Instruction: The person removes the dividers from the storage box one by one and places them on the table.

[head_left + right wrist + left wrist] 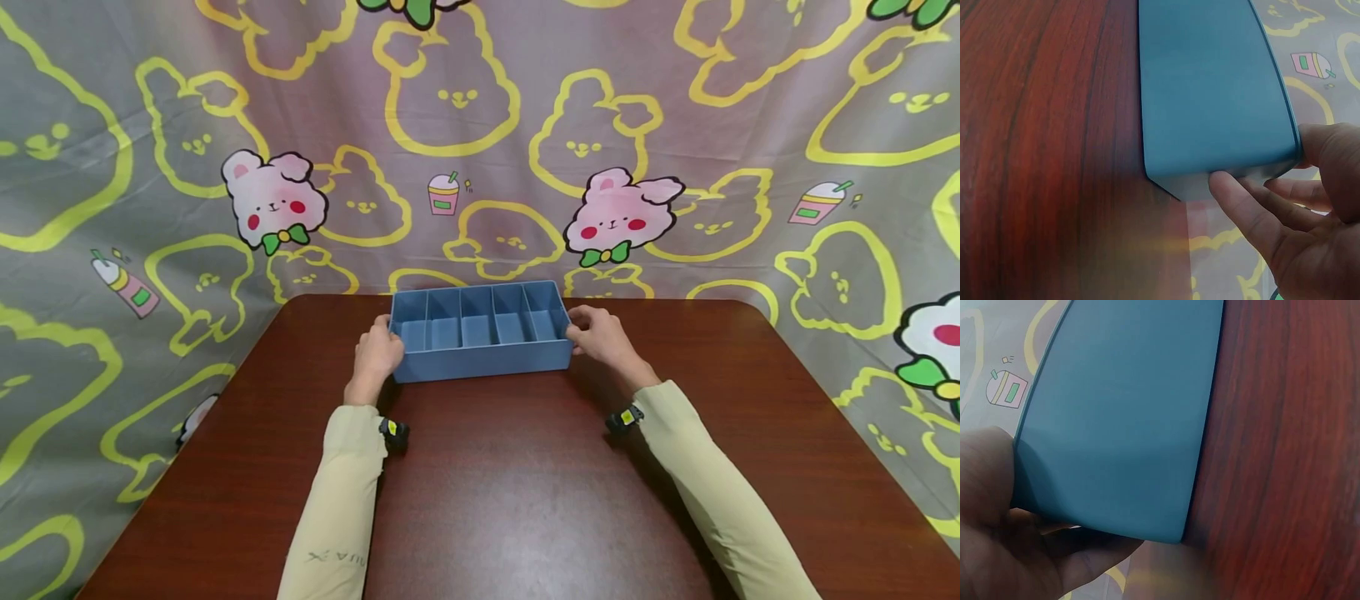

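Observation:
A long blue divided storage box point(483, 362) rests near the table's far edge, its row of several open compartments facing up with nothing visible inside. My left hand point(377, 350) grips the box's left end, thumb at the top rim and fingers against the outer end wall. At the opposite end, my right hand point(600, 335) holds the box by the rim and end wall. The left wrist view shows the box's plain front wall point(1116, 412) beside the left fingers point(1094, 559). In the right wrist view, one fingertip point(1225, 182) touches the lower end wall.
The dark reddish-brown wooden table point(495, 483) has rounded far corners. Close behind the box hangs a grey curtain point(480, 179) printed with yellow outlines and cartoon faces; it also runs along both sides. Small black devices are strapped to both wrists, over light sleeves point(341, 500).

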A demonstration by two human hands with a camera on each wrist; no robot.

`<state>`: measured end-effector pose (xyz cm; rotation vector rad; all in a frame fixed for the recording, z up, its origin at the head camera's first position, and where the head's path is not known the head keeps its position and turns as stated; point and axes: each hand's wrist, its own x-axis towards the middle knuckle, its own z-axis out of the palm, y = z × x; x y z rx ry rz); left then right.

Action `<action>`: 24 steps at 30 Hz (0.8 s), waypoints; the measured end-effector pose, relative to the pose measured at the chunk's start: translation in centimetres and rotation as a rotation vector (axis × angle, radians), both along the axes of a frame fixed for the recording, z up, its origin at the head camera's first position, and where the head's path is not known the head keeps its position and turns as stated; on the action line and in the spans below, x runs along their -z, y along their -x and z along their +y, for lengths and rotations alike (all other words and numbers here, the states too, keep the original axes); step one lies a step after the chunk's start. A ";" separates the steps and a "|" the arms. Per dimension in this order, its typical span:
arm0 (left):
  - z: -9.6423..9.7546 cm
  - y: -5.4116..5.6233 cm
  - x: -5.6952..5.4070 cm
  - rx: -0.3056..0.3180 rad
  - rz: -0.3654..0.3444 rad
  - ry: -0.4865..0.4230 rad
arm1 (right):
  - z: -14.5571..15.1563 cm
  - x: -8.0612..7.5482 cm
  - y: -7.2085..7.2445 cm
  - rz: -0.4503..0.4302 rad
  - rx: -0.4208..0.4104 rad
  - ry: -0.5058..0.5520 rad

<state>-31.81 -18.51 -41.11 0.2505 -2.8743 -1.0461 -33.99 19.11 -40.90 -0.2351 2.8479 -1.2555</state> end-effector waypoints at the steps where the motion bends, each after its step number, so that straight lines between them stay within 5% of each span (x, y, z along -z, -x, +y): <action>1: 0.1 0.0 0.0 -0.003 0.000 -0.004 | 0.0 0.0 0.0 -0.001 -0.001 -0.001; 24: 1.0 0.3 0.0 0.016 0.001 -0.006 | 1.1 -0.1 -0.2 -0.022 0.025 -0.021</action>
